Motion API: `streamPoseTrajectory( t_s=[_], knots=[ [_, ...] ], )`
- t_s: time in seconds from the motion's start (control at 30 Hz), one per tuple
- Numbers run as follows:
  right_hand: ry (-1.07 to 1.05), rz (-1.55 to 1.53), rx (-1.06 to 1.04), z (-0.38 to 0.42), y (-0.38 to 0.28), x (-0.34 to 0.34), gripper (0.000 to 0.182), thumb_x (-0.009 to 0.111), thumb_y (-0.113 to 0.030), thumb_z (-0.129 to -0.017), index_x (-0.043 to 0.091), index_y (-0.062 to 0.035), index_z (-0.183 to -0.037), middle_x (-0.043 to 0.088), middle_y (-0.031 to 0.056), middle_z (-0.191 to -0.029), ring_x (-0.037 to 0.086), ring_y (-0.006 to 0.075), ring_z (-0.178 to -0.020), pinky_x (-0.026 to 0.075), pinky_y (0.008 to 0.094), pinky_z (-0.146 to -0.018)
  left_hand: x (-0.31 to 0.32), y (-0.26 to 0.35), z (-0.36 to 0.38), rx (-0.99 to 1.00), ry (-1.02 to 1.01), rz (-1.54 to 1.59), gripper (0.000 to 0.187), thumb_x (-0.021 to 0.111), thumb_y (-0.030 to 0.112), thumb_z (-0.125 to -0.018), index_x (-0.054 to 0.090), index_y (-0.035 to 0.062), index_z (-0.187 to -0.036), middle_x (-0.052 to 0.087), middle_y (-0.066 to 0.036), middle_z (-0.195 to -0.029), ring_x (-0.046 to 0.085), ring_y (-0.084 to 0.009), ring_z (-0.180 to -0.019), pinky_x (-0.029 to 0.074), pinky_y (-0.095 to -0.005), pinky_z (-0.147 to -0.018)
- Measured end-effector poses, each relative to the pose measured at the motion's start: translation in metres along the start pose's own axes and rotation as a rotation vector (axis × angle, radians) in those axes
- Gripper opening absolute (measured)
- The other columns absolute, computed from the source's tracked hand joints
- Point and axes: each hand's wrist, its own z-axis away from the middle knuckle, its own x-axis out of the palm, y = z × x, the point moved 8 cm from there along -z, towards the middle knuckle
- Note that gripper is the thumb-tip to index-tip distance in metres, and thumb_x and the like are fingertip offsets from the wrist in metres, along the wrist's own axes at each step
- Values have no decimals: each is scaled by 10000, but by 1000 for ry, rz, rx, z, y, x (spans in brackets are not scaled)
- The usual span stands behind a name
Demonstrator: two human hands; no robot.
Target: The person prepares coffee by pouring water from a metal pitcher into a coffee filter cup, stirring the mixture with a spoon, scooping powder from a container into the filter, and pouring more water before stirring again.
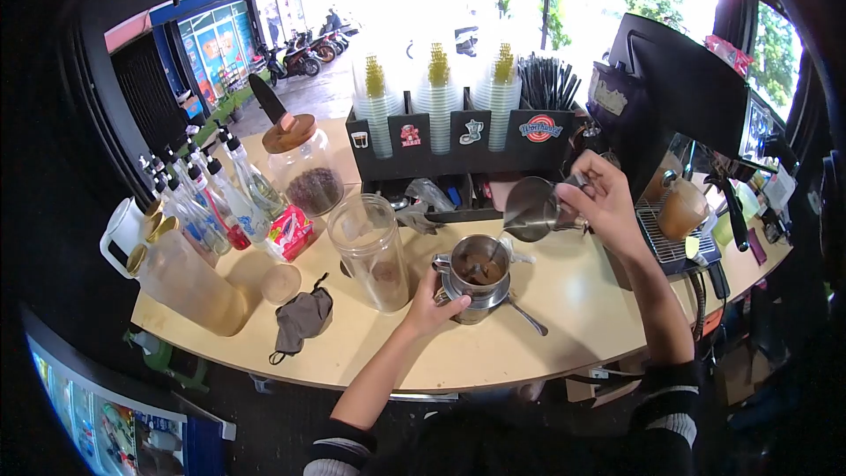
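A metal drip filter (480, 266) with dark coffee inside sits on a cup near the middle of the wooden counter (564, 326). My left hand (433, 307) is wrapped round the filter's base and the cup from the left. Above and to the right, my right hand (601, 198) grips the handle of a metal pitcher (531, 209), which is tilted with its spout over the filter's right edge. A spoon (530, 317) lies to the right of the cup. Just left of the filter stands a tall clear container (372, 256).
Syrup bottles (211, 194), a large jug (189, 291), a jar of beans (308, 172) and a dark cloth pouch (302, 321) are on the left. A black holder (458, 150) with stacked cups and straws stands behind. An espresso machine's drip tray (661, 242) is at right.
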Motion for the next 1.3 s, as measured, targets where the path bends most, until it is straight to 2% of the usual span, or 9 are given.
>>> streamPoseTrajectory(
  t_s=[0.2, 0.37, 0.67, 0.83, 0.93, 1.0, 1.1, 1.17, 1.3],
  knots=[
    [107, -337, 232, 56, 91, -36, 201, 659, -43, -826, 469, -75, -773, 585, 21, -701, 556, 80, -585, 428, 228, -530, -2, -8, 2, 40, 20, -56, 726, 740, 226, -754, 348, 28, -1332, 492, -114, -1238, 474, -219, -1171, 352, -371, -1020],
    [294, -468, 394, 105, 169, -58, 169, 605, 23, -791, 466, -59, -742, 539, 53, -660, 551, 148, -580, 472, 286, -531, -2, -3, 3, 93, 47, -68, 711, 723, 243, -754, 358, 23, -1324, 494, -121, -1231, 476, -225, -1163, 349, -376, -1019],
    [435, -667, 360, 145, 214, -53, 160, 579, -60, -850, 462, -81, -745, 477, 15, -646, 475, 119, -590, 412, 285, -598, -3, -13, 5, 41, 51, -21, 706, 709, 229, -766, 339, 32, -1335, 490, -117, -1239, 477, -224, -1162, 354, -374, -1013],
    [480, -564, 374, 153, 219, -57, 147, 577, -70, -852, 460, -93, -766, 473, -7, -674, 436, 94, -630, 360, 236, -633, -2, -9, 3, 96, 29, -65, 700, 696, 211, -783, 322, 38, -1348, 492, -114, -1245, 480, -220, -1162, 357, -372, -1012],
    [474, -75, 362, 154, 191, -73, 132, 609, -40, -833, 486, -66, -792, 488, -8, -740, 471, 101, -662, 376, 248, -620, -3, -10, 6, 57, 49, -57, 710, 700, 220, -783, 317, 38, -1352, 491, -115, -1250, 481, -221, -1161, 357, -373, -1011],
    [535, 360, 76, 154, 140, -73, 172, 666, -46, -782, 498, -47, -815, 499, 18, -765, 505, 113, -699, 387, 240, -639, -3, -13, 6, 54, 64, 4, 699, 695, 214, -789, 319, 38, -1352, 491, -117, -1251, 485, -221, -1157, 359, -371, -1009],
    [112, 362, 180, 155, 119, -16, 193, 686, -102, -762, 518, -31, -828, 546, 93, -785, 590, 192, -717, 465, 309, -626, -3, -12, 5, 90, 63, -4, 663, 684, 198, -798, 333, 36, -1336, 501, -113, -1239, 485, -212, -1156, 366, -361, -1002],
    [-198, 528, 184, 163, 108, 30, 312, 703, -228, -779, 551, -34, -970, 608, 121, -842, 615, 259, -714, 496, 358, -642, 0, -8, 5, 107, 45, 20, 626, 679, 186, -799, 354, 33, -1311, 508, -105, -1230, 487, -199, -1149, 376, -349, -991],
    [-300, 745, 169, 178, 112, 73, 283, 662, -239, -801, 544, -34, -957, 601, 143, -848, 622, 313, -742, 503, 402, -656, -1, -7, 7, 82, 90, 56, 617, 679, 198, -799, 363, 31, -1302, 514, -101, -1219, 498, -193, -1129, 384, -344, -980]
  ],
)
